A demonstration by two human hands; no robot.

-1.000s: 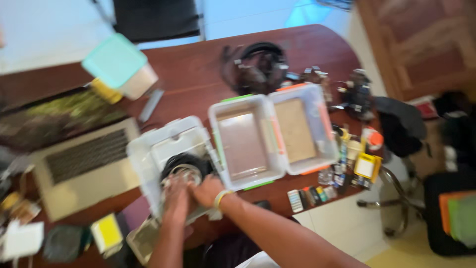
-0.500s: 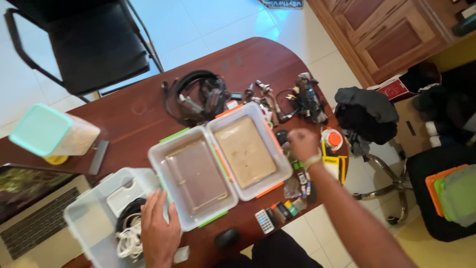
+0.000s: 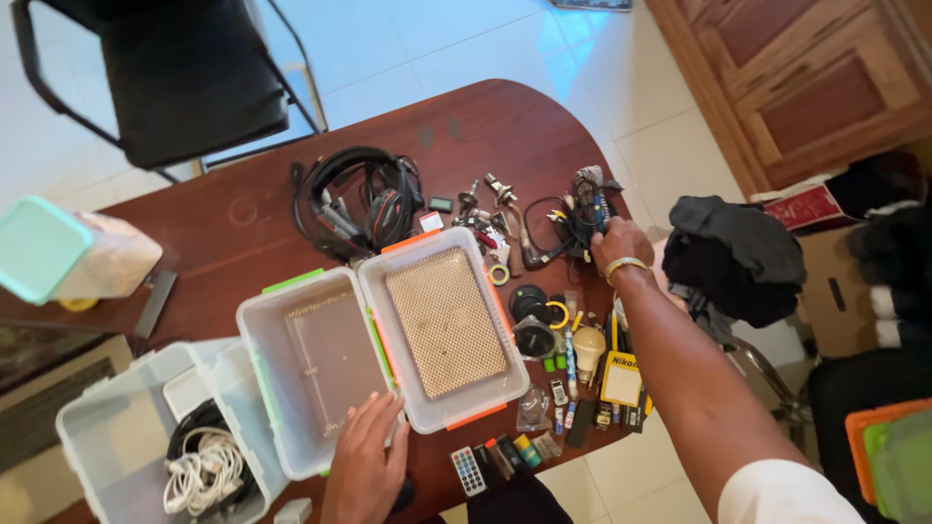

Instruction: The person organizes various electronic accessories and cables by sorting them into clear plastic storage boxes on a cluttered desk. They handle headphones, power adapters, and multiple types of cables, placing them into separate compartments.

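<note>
Left hand (image 3: 367, 456) flat, grip wide, steadying the open clear box (image 3: 320, 364) on the counter (image 3: 262, 218) — right hand (image 3: 619, 243) on the cable tangle (image 3: 581, 209), grip state unclear.

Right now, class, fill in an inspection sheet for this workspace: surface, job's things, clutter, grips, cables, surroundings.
Surface: dark red wooden table, rounded end.
Job's things: open clear hinged box with orange and green latches, nothing inside; tangle of leads.
Clutter: headphones, small remote, yellow box, bulb, teal-lidded container.
Grips: left hand flat on the box's near edge; right hand on the leads.
Cables: white coil in clear tub.
Surroundings: black chair, tiled floor, wooden cabinet.
</note>
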